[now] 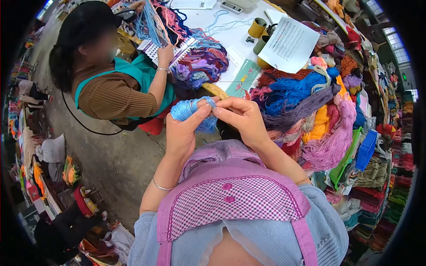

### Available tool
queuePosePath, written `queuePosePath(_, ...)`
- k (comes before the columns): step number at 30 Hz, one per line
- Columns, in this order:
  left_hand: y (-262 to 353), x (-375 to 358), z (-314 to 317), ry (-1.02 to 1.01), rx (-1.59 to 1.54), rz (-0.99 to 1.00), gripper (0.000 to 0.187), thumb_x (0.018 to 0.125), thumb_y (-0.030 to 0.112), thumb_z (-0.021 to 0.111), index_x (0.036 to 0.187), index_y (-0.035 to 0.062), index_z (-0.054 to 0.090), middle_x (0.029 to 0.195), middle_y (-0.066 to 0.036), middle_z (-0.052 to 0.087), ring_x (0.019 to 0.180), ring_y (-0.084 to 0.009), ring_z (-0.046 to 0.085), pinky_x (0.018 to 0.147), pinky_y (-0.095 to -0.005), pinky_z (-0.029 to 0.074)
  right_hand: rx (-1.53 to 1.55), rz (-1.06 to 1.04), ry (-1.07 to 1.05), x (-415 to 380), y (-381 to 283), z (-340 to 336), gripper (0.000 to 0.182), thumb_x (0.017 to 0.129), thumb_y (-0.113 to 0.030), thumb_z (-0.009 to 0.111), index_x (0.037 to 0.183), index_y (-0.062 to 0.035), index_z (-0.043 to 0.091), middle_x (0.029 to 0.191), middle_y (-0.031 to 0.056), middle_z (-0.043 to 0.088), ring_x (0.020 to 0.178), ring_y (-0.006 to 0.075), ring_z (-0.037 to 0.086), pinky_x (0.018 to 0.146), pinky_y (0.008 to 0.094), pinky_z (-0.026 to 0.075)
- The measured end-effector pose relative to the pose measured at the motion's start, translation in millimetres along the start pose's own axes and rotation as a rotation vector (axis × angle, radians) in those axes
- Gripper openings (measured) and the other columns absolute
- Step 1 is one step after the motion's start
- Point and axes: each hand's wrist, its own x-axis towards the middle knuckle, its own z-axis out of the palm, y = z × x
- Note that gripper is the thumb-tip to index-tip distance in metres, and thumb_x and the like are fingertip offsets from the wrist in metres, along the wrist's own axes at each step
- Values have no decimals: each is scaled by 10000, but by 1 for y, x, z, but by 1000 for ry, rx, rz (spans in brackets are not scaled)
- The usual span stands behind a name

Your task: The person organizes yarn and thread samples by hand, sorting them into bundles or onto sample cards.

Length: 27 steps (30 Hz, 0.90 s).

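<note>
A small bundle of light blue thread [185, 110] is held in front of my apron, near the table's edge. My left hand [188, 126] is closed around it, with the thumb pressed on the strands near the bundle's right end. My right hand [239, 117] touches that same end, its thumb and forefinger pinched on the blue strands. Both hands' fingertips nearly meet there. Some looser blue strands hang below, between the hands.
A co-worker [115, 88] at the left handles blue and pink threads [153, 22]. The white table [199, 15] bears thread piles, a printed sheet [289, 44] and a green card [244, 79]. Blue skeins [288, 95], a green basket [347, 159] and a blue basket [366, 150] stand right.
</note>
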Motion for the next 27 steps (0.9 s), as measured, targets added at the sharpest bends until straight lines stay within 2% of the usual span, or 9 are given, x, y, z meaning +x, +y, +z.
queuePosePath(9,-1,7,-9,-38,-191,-30,113,877,75,623,940,-14,650,974,-100,671,971,-200,632,866,-320,485,257,162,40,5,5,2,128,843,-78,652,945,-3,672,883,47,662,827,104,590,808,254,453)
queuePosePath(12,-3,11,-16,37,-216,-76,125,925,133,566,928,16,607,807,-30,626,841,-181,618,870,-332,479,455,158,-68,16,10,1,93,875,-76,600,942,-11,607,998,89,653,938,149,592,864,266,431)
queuePosePath(14,-4,16,-31,-128,-643,-155,159,970,181,485,908,53,554,643,31,475,632,-122,499,849,-313,479,785,312,-114,26,6,-5,79,928,-119,520,913,-41,524,771,33,552,771,155,515,794,286,404)
queuePosePath(15,2,8,-38,63,-703,-268,176,992,188,426,884,78,511,586,56,308,517,-82,327,695,-253,462,965,385,-203,32,8,-16,94,942,-134,497,901,-50,502,696,10,488,697,143,468,746,285,392)
queuePosePath(16,-3,2,-65,-35,-760,-290,168,991,173,423,884,77,510,586,58,306,501,-71,310,612,-236,409,948,383,-269,38,5,-23,113,958,-146,468,884,-62,480,645,-22,377,596,112,346,633,266,342)
queuePosePath(17,-15,-5,-102,-134,-813,-314,161,990,159,419,885,75,508,585,60,303,485,-60,293,528,-218,356,632,358,-277,44,-1,-36,115,946,-154,498,859,-80,478,643,-45,365,559,75,304,560,227,295)
queuePosePath(20,-38,-48,-187,161,-802,-375,151,984,133,414,881,65,500,581,59,290,466,-55,269,443,-213,247,-159,286,-179,71,-38,-65,110,857,-190,620,806,-96,595,654,-92,452,527,8,335,474,185,237)
queuePosePath(26,-90,-183,-331,798,-668,-417,267,967,145,454,706,119,404,541,68,270,414,-50,245,367,-215,190,-932,78,37,216,-84,-155,163,783,-302,679,820,-143,682,665,-77,551,546,15,379,474,201,262)
queuePosePath(27,-95,-211,-346,852,-683,-408,277,959,139,469,692,125,400,536,73,269,410,-47,250,364,-212,191,-867,11,65,246,-87,-176,179,775,-297,688,848,-134,695,680,-58,567,552,28,403,472,214,276)
